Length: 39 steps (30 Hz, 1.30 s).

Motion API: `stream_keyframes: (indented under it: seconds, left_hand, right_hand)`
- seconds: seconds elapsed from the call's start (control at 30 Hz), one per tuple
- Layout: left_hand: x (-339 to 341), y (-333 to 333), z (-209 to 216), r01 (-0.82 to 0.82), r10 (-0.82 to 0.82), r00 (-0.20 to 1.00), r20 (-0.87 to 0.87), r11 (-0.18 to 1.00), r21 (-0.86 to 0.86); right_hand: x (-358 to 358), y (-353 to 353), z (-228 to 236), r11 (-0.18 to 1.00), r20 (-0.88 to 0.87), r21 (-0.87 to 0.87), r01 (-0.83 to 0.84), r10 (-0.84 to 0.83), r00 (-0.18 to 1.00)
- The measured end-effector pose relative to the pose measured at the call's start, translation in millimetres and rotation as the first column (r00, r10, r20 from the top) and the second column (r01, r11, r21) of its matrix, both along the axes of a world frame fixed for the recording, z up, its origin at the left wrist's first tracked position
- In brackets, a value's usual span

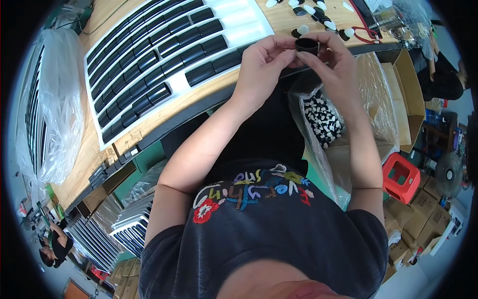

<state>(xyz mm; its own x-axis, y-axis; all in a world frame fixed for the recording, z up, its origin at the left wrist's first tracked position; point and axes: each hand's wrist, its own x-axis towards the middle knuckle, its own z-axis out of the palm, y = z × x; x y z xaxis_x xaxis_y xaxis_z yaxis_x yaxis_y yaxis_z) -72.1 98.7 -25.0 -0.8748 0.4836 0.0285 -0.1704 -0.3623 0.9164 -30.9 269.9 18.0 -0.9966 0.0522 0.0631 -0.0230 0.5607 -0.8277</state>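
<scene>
Both hands meet at the table's front edge around a short black cylindrical piece [307, 46], its dark round opening tipped toward me. My left hand [262, 67] pinches it from the left with thumb and fingers. From the other side my right hand [334, 66] grips it, thumb on the near wall and fingers curled behind. Beside my left hand lies a white tray [242, 36] with rows of glossy black cylinders [191, 60]. Small black and white oval pieces [318, 14] are scattered on the wooden tabletop beyond my hands.
Below my right forearm, a plastic-lined box [371, 94] holds many small black and white pieces [322, 118]. A red stool [401, 178] stands to the right, near a fan [449, 174]. Red-handled pliers or scissors [367, 36] lie on the table. Plastic-wrapped trays [57, 109] occupy the left.
</scene>
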Motion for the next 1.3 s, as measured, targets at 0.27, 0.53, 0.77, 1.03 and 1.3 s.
stream_keyframes:
  seconds: [0.27, 0.53, 0.77, 1.03, 1.3]
  left_hand:
    - [8.9, -3.8, -25.5, -0.251, 0.097, 0.892, -0.441, 0.918, -0.306]
    - [9.2, -7.6, -26.1, -0.278, 0.075, 0.845, -0.529, 0.907, -0.315]
    - [9.0, -9.3, -26.4, -0.273, 0.077, 0.830, -0.552, 0.920, -0.282]
    - [8.1, -12.2, -22.0, -0.221, 0.062, 0.866, -0.495, 0.937, -0.269]
    - [6.5, -11.9, -23.9, -0.224, 0.080, 0.861, -0.502, 0.946, -0.234]
  right_hand:
    - [-23.5, 23.6, 10.5, 0.989, -0.271, 0.110, 0.097, -0.064, 0.960]
    - [-60.7, 36.8, 18.9, 0.875, -0.165, 0.483, -0.039, 0.134, 0.977]
    - [-70.1, 29.9, -1.7, 0.882, -0.087, 0.465, -0.072, 0.127, 0.988]
    - [-70.4, 29.1, -14.5, 0.840, -0.054, 0.539, -0.063, 0.110, 0.992]
    - [-73.4, 36.8, -14.8, 0.816, -0.003, 0.570, -0.094, 0.116, 0.993]
